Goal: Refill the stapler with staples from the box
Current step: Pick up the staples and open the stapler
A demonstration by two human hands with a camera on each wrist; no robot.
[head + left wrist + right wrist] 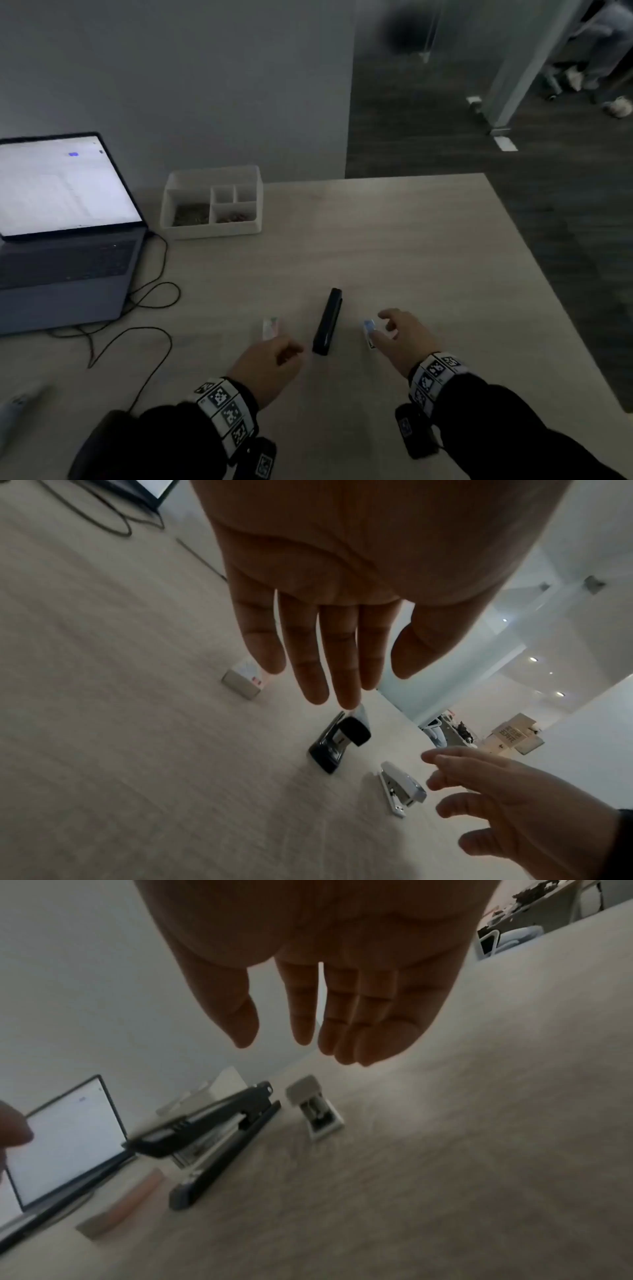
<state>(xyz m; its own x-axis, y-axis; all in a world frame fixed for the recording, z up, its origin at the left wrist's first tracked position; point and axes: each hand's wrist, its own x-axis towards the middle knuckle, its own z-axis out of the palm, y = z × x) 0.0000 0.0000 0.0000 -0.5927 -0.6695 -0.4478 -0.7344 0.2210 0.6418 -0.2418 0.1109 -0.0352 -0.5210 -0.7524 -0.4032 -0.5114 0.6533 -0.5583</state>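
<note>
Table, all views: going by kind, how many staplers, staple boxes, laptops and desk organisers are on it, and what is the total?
Staplers: 2, a black stapler and a small white stapler
Staple boxes: 1, the staple box
Laptops: 1, the laptop
Organisers: 1, the desk organiser
Total: 5

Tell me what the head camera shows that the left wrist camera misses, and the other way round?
Only the head view shows the white desk organizer and the laptop's lit screen. Only the left wrist view shows the left hand's palm, fingers straight and empty, and that the white item by the right hand is a small stapler. Both show the black stapler and the staple box on the table.
</note>
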